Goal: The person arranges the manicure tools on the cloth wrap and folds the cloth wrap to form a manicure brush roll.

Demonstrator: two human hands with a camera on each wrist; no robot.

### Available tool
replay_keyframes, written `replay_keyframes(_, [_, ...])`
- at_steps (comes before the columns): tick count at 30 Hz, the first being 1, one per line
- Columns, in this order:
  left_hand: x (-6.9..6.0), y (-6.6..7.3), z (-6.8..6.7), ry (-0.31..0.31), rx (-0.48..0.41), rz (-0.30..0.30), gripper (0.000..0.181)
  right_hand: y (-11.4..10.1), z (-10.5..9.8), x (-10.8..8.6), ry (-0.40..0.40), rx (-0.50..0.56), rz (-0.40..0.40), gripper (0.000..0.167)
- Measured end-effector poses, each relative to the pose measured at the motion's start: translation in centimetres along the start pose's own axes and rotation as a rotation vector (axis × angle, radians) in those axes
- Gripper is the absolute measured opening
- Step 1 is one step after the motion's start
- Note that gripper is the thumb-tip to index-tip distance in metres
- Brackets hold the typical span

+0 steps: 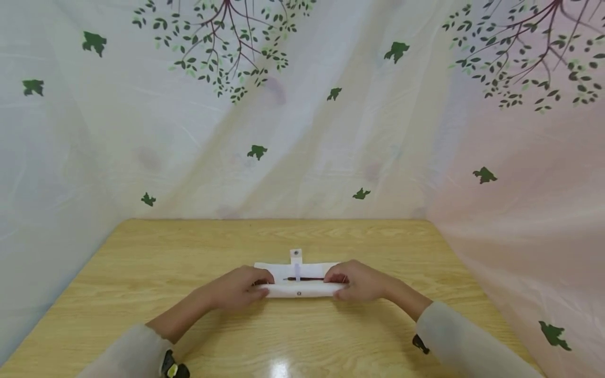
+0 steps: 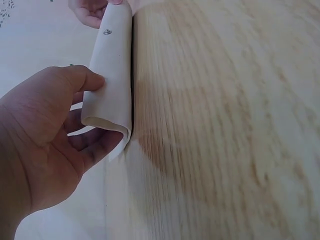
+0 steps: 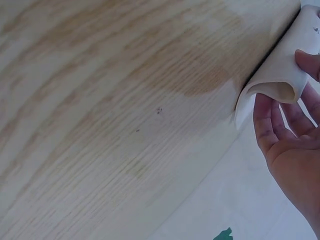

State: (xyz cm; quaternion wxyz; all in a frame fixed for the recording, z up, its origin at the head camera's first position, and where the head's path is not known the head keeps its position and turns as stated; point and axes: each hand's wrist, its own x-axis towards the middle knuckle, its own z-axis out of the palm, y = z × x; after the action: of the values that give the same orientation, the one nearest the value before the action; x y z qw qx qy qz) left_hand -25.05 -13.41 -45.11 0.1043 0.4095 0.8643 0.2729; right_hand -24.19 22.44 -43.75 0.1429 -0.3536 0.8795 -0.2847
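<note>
A white roll-up case [image 1: 283,290] lies partly rolled near the middle of the table, its near edge folded into a tube with a metal snap on it. My left hand [image 1: 238,287] grips the tube's left end, thumb on the near side and fingers behind. At the right end my right hand [image 1: 363,282] holds it the same way. A thin dark stick with a pointed tip [image 1: 307,279], perhaps a brush or pen, lies on the flat part behind the tube; its right end is hidden by the right hand. Beyond it, a snap strap [image 1: 295,255] sticks out from the far edge.
The wooden table [image 1: 189,241] reaches back to a pale cloth [image 1: 302,184] printed with leaves and branches, which also hangs along both sides. A dark wrist device [image 1: 175,366] shows by the left sleeve, and another dark piece [image 1: 419,344] by the right sleeve.
</note>
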Motion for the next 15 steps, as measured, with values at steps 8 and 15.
replay_keyframes(8, [0.3, -1.7, -0.3, 0.060, -0.149, -0.068, 0.020, 0.8, -0.9, 0.8, 0.045, 0.131, 0.027, 0.020])
replay_keyframes(15, [1.0, -2.7, -0.8, 0.167, -0.157, -0.088, 0.019, 1.8, -1.4, 1.4, 0.117, 0.132, 0.065, 0.022])
